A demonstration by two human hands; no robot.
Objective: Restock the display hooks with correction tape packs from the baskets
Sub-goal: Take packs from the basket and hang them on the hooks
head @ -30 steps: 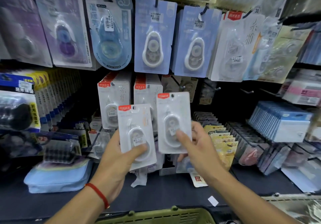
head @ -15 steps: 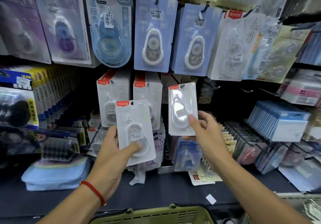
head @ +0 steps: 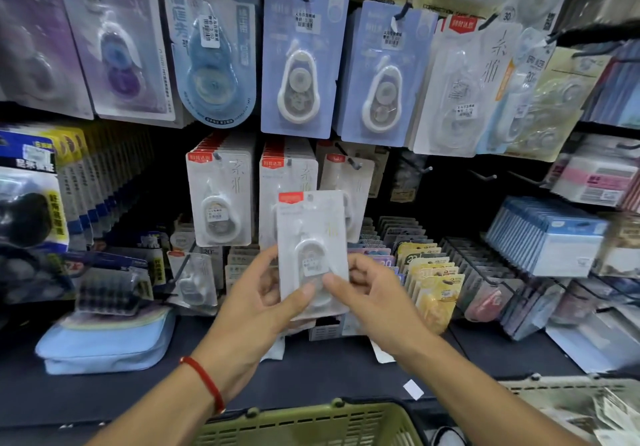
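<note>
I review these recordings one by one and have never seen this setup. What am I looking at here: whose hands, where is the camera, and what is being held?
No machine here: a person wears one wide-angle camera on the head, looking forward and down, so both arms enter from the bottom edge. The left hand, with a red cord at its wrist, and the right hand together hold a white correction tape pack by its lower part, upright before the display. Behind it, matching white packs hang on hooks in the middle row; one pack hangs alone on the hook to the right. Further right, bare hooks stick out. Blue and purple packs hang in the top row. On the dark shelf lies a pale blue pouch. A green basket sits at the bottom edge.
</note>
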